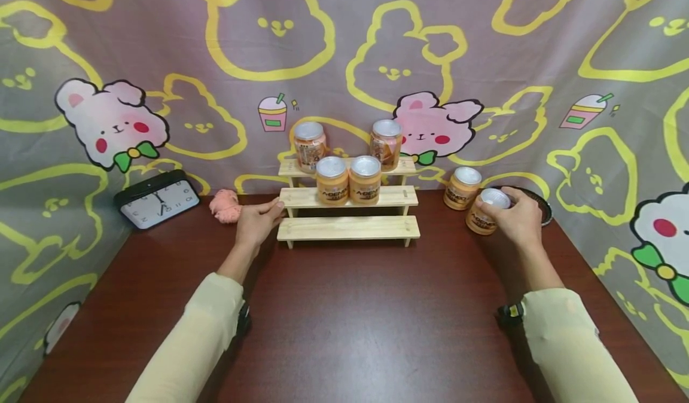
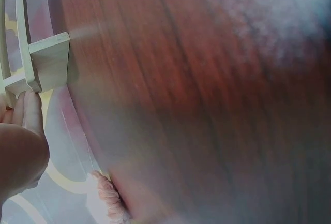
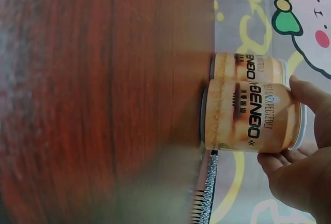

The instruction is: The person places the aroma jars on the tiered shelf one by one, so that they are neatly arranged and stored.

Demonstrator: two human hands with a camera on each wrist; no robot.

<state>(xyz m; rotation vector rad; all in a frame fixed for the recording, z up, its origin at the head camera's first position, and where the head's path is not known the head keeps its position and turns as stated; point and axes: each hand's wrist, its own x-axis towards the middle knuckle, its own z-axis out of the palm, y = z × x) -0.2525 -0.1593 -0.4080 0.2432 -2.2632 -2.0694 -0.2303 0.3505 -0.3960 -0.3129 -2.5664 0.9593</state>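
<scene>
Head: right hand [image 1: 519,214] grips a can [image 1: 481,220] right of the rack [image 1: 348,228]; probably the pickup step.
Left wrist: left hand [image 2: 23,154] touches the rack's left end (can't tell if pinching).
Right wrist: thumb and fingers round the can's top; next move likely needs clearance from the second can [image 3: 251,68].

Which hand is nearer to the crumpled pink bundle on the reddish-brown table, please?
Left: the left hand is close beside the pink bundle, at the end of the pale wooden three-tier stand. The right hand is across the table, gripping an orange cylindrical can.
</scene>
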